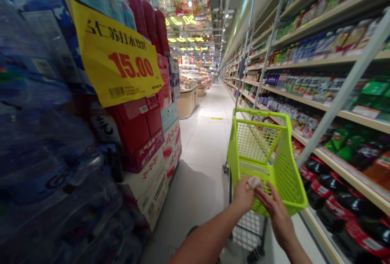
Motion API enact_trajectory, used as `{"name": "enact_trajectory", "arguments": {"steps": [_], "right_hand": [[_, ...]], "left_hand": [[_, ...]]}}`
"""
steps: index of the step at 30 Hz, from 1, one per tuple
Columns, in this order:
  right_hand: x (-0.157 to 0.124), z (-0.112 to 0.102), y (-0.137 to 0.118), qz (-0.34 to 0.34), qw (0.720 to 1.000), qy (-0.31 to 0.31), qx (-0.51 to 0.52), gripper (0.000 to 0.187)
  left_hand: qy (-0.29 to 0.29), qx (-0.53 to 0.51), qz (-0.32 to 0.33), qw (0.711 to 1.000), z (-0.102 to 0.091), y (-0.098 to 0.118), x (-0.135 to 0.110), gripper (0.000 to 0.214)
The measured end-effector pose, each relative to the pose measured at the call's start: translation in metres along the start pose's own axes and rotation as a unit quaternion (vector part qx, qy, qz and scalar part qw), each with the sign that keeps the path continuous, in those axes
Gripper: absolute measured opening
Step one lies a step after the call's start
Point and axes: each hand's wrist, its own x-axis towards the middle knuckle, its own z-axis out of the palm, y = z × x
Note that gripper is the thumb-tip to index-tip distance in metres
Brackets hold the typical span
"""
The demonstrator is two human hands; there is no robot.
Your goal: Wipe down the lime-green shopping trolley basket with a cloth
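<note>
A crumpled white tissue (254, 182) is pinched in my left hand (243, 195), whose fingers are closed. Close against it, my right hand (278, 213) has its fingers stretched out and thumb apart, the fingertips at or touching the tissue. Both hands are held over the near end of a lime-green shopping cart (294, 166). The cart's green basket has a grid of holes, and no goods show in the part I can see. My hands hide some of its near wall.
Stacked drink cartons (143, 134) and wrapped bottles line the left, with a yellow price sign (118, 59) in front. Drink shelves (319, 57) run along the right, large dark bottles (338, 203) at the bottom. A tiled aisle (207, 134) leads ahead past display counters (187, 101).
</note>
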Motion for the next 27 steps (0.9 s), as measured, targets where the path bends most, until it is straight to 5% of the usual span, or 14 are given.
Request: {"name": "enact_trajectory", "arguments": {"steps": [4, 7, 10, 12, 16, 18, 20, 22, 27], "right_hand": [[0.017, -0.039, 0.023, -0.032, 0.958, 0.099, -0.267, 0.051], [0.015, -0.048, 0.045, -0.124, 0.908, 0.096, -0.387, 0.047], [0.006, -0.046, 0.055, -0.178, 0.875, 0.09, -0.442, 0.046], [0.001, -0.048, 0.057, -0.183, 0.858, 0.094, -0.471, 0.046], [-0.001, -0.056, 0.06, -0.193, 0.842, 0.093, -0.494, 0.046], [0.0, -0.056, 0.062, -0.2, 0.852, 0.091, -0.475, 0.046], [0.0, -0.052, 0.062, -0.203, 0.867, 0.095, -0.445, 0.047], [-0.001, -0.045, 0.059, -0.194, 0.88, 0.104, -0.422, 0.048], [-0.003, -0.035, 0.052, -0.174, 0.89, 0.097, -0.411, 0.052]], "left_hand": [[0.043, 0.161, 0.099, 0.981, -0.02, -0.007, 0.002, 0.037], [-0.018, 0.295, 0.218, 0.93, 0.01, -0.011, -0.003, 0.028], [-0.027, 0.331, 0.267, 0.905, 0.05, -0.014, -0.011, 0.027], [-0.036, 0.342, 0.303, 0.889, 0.054, -0.015, -0.012, 0.028], [-0.065, 0.366, 0.343, 0.863, -0.005, -0.024, -0.003, 0.029], [-0.024, 0.362, 0.283, 0.888, -0.041, -0.028, 0.002, 0.029], [0.013, 0.342, 0.22, 0.914, -0.055, -0.028, 0.004, 0.03], [0.018, 0.313, 0.193, 0.93, -0.04, -0.025, 0.002, 0.032], [-0.053, 0.28, 0.271, 0.919, 0.051, -0.009, -0.005, 0.028]]}}
